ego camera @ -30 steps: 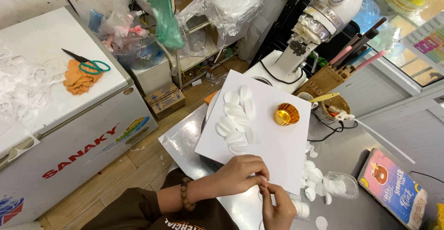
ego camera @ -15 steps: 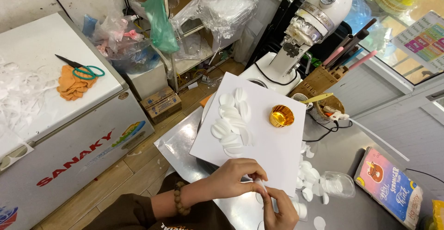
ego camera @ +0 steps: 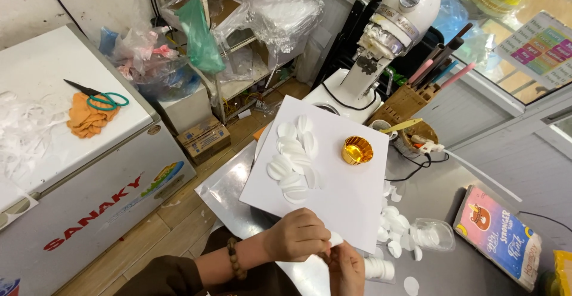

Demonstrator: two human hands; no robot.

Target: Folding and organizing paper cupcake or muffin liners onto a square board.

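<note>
My left hand point(ego camera: 296, 234), with a bead bracelet on its wrist, is closed at the near edge of a white sheet point(ego camera: 351, 198). My right hand point(ego camera: 347, 268) meets it from below. Between their fingertips they pinch a small white paper disc point(ego camera: 336, 239). On the sheet lies a cluster of overlapping white paper discs point(ego camera: 295, 159), and a gold foil cup point(ego camera: 357, 150) stands to its right. More loose white discs point(ego camera: 393, 221) lie on the steel counter point(ego camera: 226, 192) just right of the sheet.
A white stand mixer point(ego camera: 387, 34) stands behind the sheet, beside a wooden holder of tools point(ego camera: 411, 102). A clear plastic cup point(ego camera: 434, 234) and a colourful packet point(ego camera: 497, 236) lie at right. At left is a white chest freezer point(ego camera: 89, 171) with scissors point(ego camera: 101, 97) on it.
My hands stay together at the sheet's near edge, the left hand curling tighter over the small disc. The view has shifted slightly; the sheet, discs and gold cup have not moved.
</note>
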